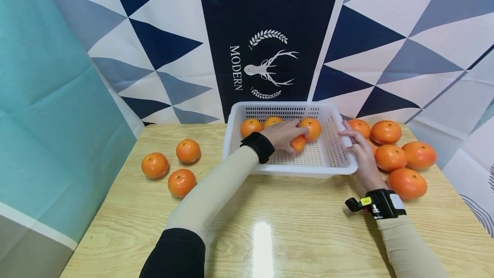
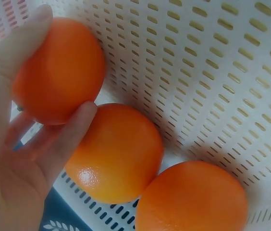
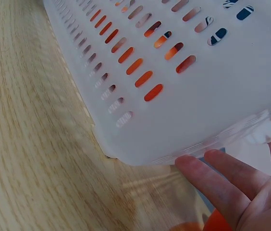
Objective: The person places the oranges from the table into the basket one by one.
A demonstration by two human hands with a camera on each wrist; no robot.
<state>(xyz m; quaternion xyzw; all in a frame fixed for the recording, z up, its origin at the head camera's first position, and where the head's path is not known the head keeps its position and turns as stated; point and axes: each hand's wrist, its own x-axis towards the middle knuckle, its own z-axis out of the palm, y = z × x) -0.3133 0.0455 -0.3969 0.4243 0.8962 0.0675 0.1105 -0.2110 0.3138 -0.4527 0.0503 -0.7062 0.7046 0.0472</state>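
Both hands are at the white basket (image 1: pixel 326 163), which stands at the far edge of the counter (image 1: pixel 270 226). My left hand (image 1: pixel 283 134) reaches inside and grips one orange (image 1: pixel 299 143) with curled fingers, close to three oranges (image 1: pixel 251 127) by the basket's back wall. My right hand (image 1: pixel 360 151) rests with straight fingers on the basket's right rim. Loose oranges (image 1: pixel 391 158) lie near the counter's right edge.

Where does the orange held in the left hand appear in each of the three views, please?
Head: the held orange sits mid-frame, inside the white basket, under the left hand.
Left wrist: upper left, pinched by the fingers.
Right wrist: not distinguishable; only orange patches show through the slots.
Shared landmark: the slotted basket wall.
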